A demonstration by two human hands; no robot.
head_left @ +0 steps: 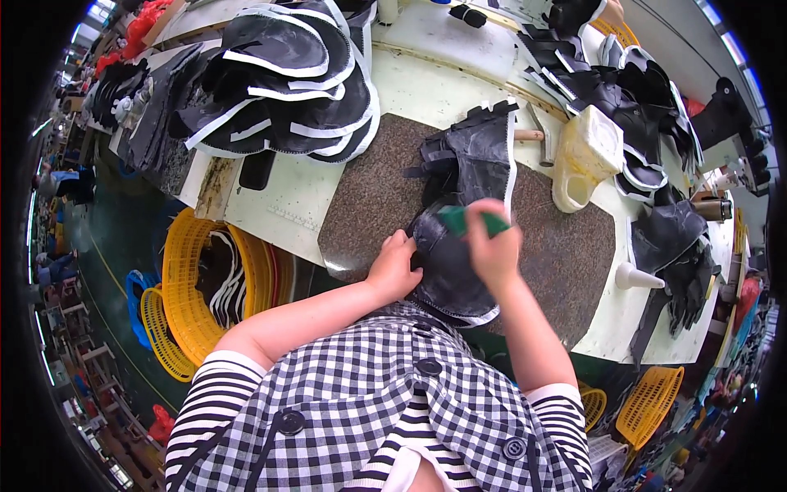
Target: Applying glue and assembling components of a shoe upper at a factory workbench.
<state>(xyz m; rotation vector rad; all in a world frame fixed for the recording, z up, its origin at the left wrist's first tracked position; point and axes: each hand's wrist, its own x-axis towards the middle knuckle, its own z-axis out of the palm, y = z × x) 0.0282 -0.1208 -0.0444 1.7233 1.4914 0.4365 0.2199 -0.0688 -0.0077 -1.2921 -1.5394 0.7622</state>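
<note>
A black curved leather-like piece (pixel 447 258) with a white edge strip lies before me, its near end at the table edge against my checked apron. My left hand (pixel 398 266) is closed on its left edge. Above the piece, my right hand (pixel 496 246) grips a flat green scraper-like tool (pixel 475 220), slightly blurred. The tool rests on or just over the black surface; I cannot tell which. Beyond it, joined or overlapping, stretches a wider black part (pixel 475 156) with notched tabs and a white right edge. Underneath is a speckled brown slab (pixel 566 254).
Stacked black pieces with white borders (pixel 287 82) fill the far left, near a dark phone (pixel 256 170). A hammer (pixel 543 135), a crusted whitish jug (pixel 586 156) and a white cone (pixel 638 277) stand right. More black parts (pixel 668 234) lie beyond. Yellow baskets (pixel 184 279) flank the table.
</note>
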